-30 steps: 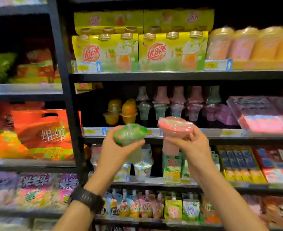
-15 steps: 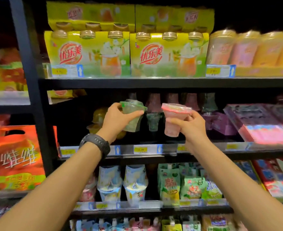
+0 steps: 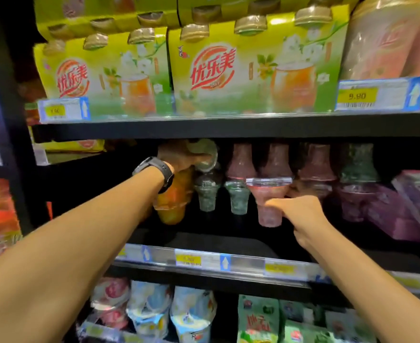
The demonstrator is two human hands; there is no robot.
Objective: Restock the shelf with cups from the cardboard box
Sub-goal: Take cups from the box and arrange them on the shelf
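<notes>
My left hand (image 3: 179,157), with a black watch on the wrist, is deep inside the middle shelf (image 3: 228,262) and grips a green cup (image 3: 205,153) tipped on its side, just above a standing green cup (image 3: 207,191). My right hand (image 3: 300,210) holds a pink cup (image 3: 268,201) upright by its lower half, in front of the row of stacked pink cups (image 3: 277,162). A second upright green cup (image 3: 237,198) stands between my hands. The cardboard box is out of view.
Orange cups (image 3: 174,201) stand below my left wrist. Yellow drink multipacks (image 3: 248,70) fill the shelf above, close over my left hand. Pink flat packs (image 3: 411,206) lie at the right. Pouches (image 3: 191,315) hang on the shelf below. A dark upright post (image 3: 3,115) borders the left.
Both hands have pushed forward into the middle shelf. The green cup rose and tipped sideways above the green stack; the pink cup moved in front of the pink row. The view has closed in.
</notes>
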